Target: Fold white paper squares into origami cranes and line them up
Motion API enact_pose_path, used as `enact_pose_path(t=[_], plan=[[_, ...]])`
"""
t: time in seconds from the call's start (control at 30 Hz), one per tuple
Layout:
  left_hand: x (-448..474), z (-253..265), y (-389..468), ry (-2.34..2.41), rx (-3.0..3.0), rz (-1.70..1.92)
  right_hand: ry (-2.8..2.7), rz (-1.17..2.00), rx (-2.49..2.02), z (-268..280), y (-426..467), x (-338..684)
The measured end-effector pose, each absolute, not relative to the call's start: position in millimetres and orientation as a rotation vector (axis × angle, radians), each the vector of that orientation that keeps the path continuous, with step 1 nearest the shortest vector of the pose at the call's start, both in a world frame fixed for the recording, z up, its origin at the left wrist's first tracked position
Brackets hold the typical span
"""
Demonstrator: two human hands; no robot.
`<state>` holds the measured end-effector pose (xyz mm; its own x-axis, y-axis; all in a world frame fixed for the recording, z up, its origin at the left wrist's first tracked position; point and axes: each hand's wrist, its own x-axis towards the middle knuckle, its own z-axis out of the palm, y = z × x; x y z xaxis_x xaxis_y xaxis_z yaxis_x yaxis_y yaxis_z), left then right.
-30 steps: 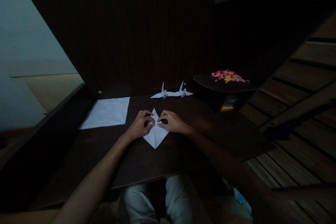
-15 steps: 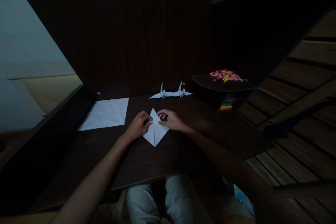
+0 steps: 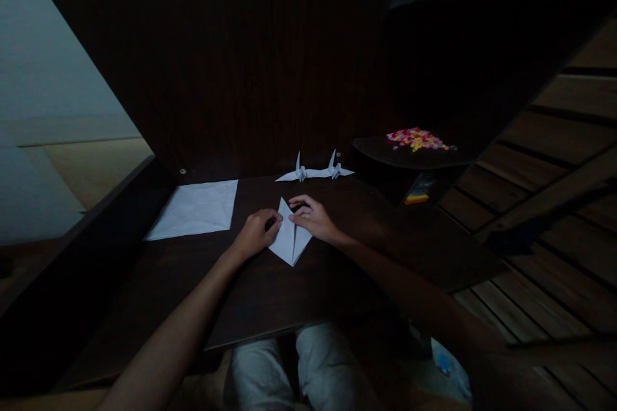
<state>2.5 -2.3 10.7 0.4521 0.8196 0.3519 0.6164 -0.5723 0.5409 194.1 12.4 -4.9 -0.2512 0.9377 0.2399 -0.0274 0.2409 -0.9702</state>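
A white folded paper [image 3: 289, 241], kite-shaped with a crease down its middle, lies on the dark desk between my hands. My left hand [image 3: 261, 230] pinches its left edge between thumb and fingers. On the other side, my right hand [image 3: 312, 217] has its thumb on the paper's right part, with the fingers stretched out above the upper right edge. Two white paper cranes [image 3: 315, 173] stand side by side at the back of the desk, behind the folded paper. To the left lies a flat white sheet [image 3: 195, 207] with faint creases.
A heap of small pink, red and yellow pieces [image 3: 417, 139] sits on a rounded shelf [image 3: 385, 153] at the right. Below it is a small box with a yellow end [image 3: 416, 198]. A dark side panel [image 3: 87, 257] borders the desk on the left.
The folded paper has turned slightly, its lower tip shifting right. The fingers of my right hand have straightened and lifted a little.
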Motion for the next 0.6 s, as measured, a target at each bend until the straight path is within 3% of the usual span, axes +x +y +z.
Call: enact_pose_path(t=[0.6], plan=[[7.4, 19.4, -6.6, 1.382, 2.026, 0.857, -1.633, 1.075, -0.782, 13.9, 0.5, 199.4]])
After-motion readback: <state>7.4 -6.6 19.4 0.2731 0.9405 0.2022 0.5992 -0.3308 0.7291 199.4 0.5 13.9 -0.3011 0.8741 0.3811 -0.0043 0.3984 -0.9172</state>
